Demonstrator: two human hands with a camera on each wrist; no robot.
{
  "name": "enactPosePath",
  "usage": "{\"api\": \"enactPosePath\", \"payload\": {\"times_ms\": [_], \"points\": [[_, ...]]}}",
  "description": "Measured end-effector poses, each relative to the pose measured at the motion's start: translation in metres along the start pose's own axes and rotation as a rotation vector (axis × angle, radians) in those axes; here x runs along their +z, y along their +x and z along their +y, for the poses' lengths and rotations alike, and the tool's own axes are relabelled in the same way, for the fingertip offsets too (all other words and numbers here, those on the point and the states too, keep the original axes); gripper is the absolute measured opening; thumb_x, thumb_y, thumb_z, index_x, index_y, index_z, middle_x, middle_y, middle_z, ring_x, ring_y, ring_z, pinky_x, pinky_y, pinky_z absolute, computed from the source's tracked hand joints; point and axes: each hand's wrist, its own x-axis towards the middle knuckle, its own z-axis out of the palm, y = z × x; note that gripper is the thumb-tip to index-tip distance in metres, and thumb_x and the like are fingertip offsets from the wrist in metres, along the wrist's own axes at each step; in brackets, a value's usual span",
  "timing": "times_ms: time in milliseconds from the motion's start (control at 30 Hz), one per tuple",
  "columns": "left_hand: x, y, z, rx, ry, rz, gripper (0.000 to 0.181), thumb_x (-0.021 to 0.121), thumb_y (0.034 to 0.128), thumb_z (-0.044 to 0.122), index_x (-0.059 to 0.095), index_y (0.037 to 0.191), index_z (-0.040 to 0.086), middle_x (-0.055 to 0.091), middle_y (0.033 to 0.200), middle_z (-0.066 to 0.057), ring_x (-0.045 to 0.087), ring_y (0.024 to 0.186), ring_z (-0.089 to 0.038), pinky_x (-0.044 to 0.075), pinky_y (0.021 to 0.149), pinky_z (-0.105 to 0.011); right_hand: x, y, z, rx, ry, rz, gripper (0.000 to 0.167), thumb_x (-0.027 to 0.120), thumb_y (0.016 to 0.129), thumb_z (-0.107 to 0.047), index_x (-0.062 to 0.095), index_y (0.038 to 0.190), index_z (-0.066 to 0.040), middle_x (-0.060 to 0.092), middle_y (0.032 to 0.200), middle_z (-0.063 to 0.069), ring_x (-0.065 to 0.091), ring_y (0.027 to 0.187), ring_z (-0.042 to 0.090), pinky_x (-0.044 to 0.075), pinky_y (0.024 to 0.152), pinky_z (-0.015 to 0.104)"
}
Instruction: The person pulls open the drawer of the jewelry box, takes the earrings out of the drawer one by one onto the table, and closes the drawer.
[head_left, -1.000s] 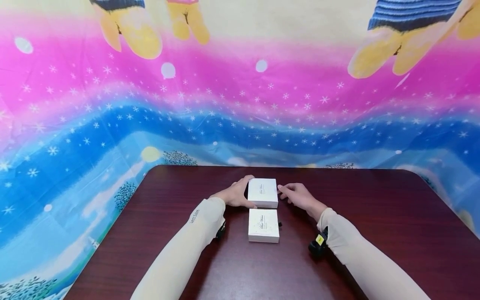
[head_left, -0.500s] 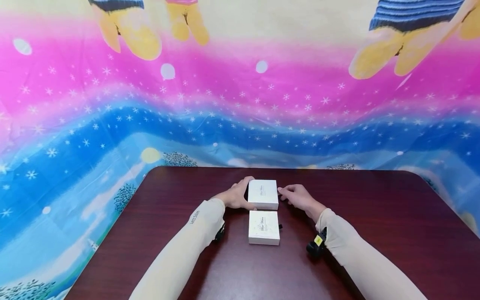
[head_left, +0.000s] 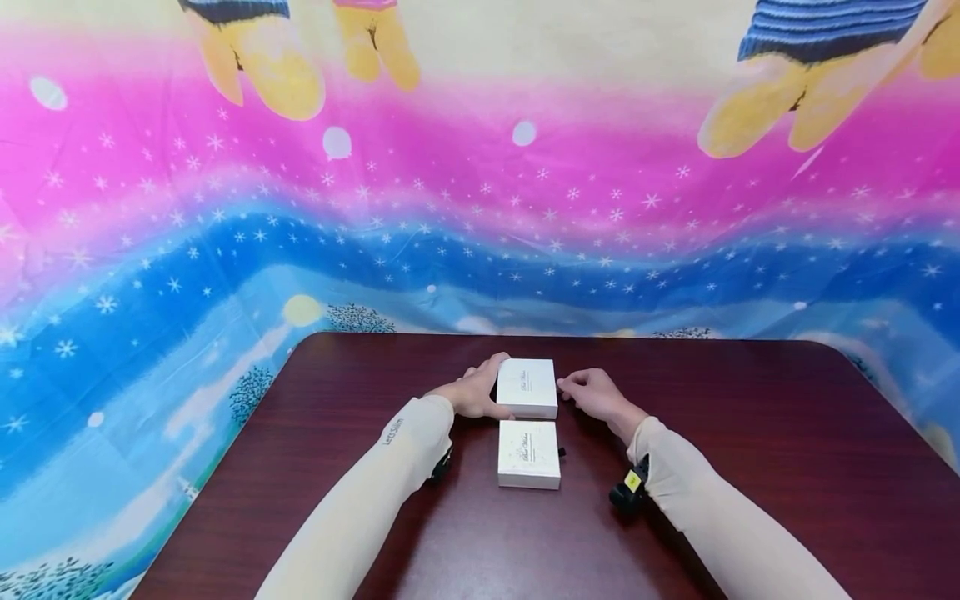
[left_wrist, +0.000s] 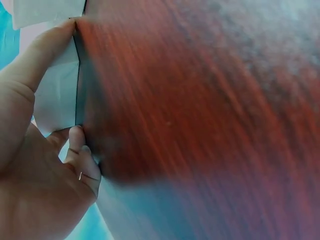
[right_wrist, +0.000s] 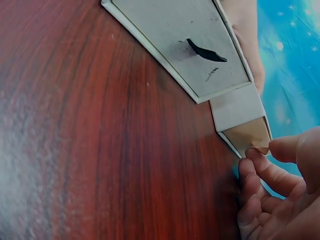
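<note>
Two white drawer-style boxes with dark lettering lie in line on the table. My left hand [head_left: 477, 393] grips the far box [head_left: 527, 385] from its left, thumb along the near side and fingers at the far side. At that box's right end, my right hand [right_wrist: 280, 185] pinches a small brownish pull tab [right_wrist: 260, 149] between thumb and index finger; the end face there looks tan. The near box [head_left: 528, 452] is untouched, just in front of the far one. A black ribbon pull [right_wrist: 206, 52] sticks out of its right end.
The boxes rest on a dark reddish wooden table [head_left: 300, 500] with rounded far corners. A printed cloth [head_left: 480, 167] with snowflakes hangs behind it. Black cameras sit on both wrists, the right one [head_left: 628, 492] bearing a yellow label.
</note>
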Motion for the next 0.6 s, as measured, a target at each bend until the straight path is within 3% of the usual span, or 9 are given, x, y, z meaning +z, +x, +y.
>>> {"api": "enactPosePath", "payload": {"times_ms": [300, 467, 600], "points": [[-0.0036, -0.0043, 0.0075, -0.004, 0.014, -0.048, 0.106, 0.075, 0.0903, 0.037, 0.001, 0.162, 0.011, 0.011, 0.170, -0.014, 0.016, 0.153, -0.041, 0.021, 0.124, -0.050, 0.0014, 0.0009, -0.0007, -0.003, -0.020, 0.031, 0.029, 0.053, 0.105, -0.022, 0.072, 0.108, 0.000, 0.067, 0.110, 0.015, 0.052, 0.084, 0.021, 0.040, 0.072, 0.031], [-0.0033, -0.0040, 0.0073, 0.001, 0.027, -0.045, 0.104, 0.074, 0.0911, 0.035, 0.002, 0.162, 0.009, 0.013, 0.169, -0.015, 0.020, 0.151, -0.041, 0.022, 0.123, -0.049, 0.0040, 0.0011, -0.0011, -0.012, -0.022, 0.040, 0.027, 0.053, 0.104, -0.017, 0.073, 0.108, 0.001, 0.066, 0.125, 0.020, 0.047, 0.079, 0.021, 0.039, 0.070, 0.031], [-0.0023, -0.0036, 0.0059, 0.002, 0.029, -0.049, 0.104, 0.073, 0.0917, 0.036, 0.001, 0.162, 0.009, 0.012, 0.169, -0.015, 0.018, 0.152, -0.041, 0.020, 0.124, -0.049, 0.0050, 0.0007, -0.0013, -0.025, -0.040, 0.051, 0.027, 0.053, 0.104, -0.014, 0.073, 0.109, 0.002, 0.066, 0.126, 0.022, 0.049, 0.082, 0.021, 0.039, 0.070, 0.031]]}}
